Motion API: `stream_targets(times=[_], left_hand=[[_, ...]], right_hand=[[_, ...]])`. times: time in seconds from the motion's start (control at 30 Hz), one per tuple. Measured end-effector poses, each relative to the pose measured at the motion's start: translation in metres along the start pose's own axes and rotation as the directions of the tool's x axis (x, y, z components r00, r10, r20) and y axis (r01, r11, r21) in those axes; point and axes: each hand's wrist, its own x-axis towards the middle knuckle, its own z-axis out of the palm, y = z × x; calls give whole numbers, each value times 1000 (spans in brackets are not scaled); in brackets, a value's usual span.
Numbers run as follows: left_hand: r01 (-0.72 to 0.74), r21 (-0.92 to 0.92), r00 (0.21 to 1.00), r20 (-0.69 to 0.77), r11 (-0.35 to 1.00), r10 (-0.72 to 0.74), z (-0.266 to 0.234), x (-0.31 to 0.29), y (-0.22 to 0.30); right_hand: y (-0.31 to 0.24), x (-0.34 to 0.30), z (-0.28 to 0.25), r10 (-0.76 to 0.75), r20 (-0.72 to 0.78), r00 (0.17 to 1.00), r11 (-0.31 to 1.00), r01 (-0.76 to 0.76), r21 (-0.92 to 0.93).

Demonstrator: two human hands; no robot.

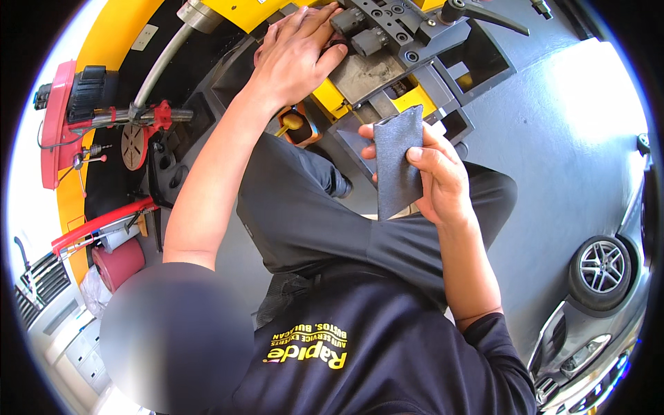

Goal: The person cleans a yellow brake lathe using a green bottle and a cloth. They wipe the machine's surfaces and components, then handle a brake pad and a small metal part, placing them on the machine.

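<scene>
In my right hand (443, 173) is a dark grey, rough-faced flat piece that looks like folded sandpaper (400, 162). The thumb presses on its near face and the fingers lie behind it, above my right thigh. My left hand (294, 59) reaches up to a yellow and grey workshop machine (370, 72), its fingers stretched out and its thumb apart. Its fingertips rest beside two black ribbed knobs (360, 31); what lies under the palm is hidden. A black lever handle (494, 17) sits farther right on the machine.
A red drill press (61, 124) stands at the left, with a dark red cylinder (119, 264) below it. A yellow-capped container (292, 123) is under my left forearm. At the right, a grey car's wheel (600, 273) stands on the grey floor (526, 187).
</scene>
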Motion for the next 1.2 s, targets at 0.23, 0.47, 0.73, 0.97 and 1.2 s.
stream_targets(times=[0.23, 0.47, 0.73, 0.97, 1.2], left_hand=[[107, 16, 982, 152, 994, -108, -12, -6, 20], [134, -429, 988, -12, 893, -154, -5, -10, -15], [136, -125, 991, 3, 983, -136, 7, 1, 6], [139, -63, 985, 107, 988, -132, -7, -12, 22], [18, -88, 1000, 24, 996, -16, -16, -54, 60]], right_hand=[[2, -3, 5, 23, 9, 1000, 1000, -23, 7], [3, -13, -5, 3, -4, 1000, 1000, -3, -7], [9, -16, -10, 14, -16, 1000, 1000, -14, 6], [10, -7, -1, 2, 40, 999, 1000, -2, 5], [13, -7, -11, 12, 3, 1000, 1000, -12, 20]])
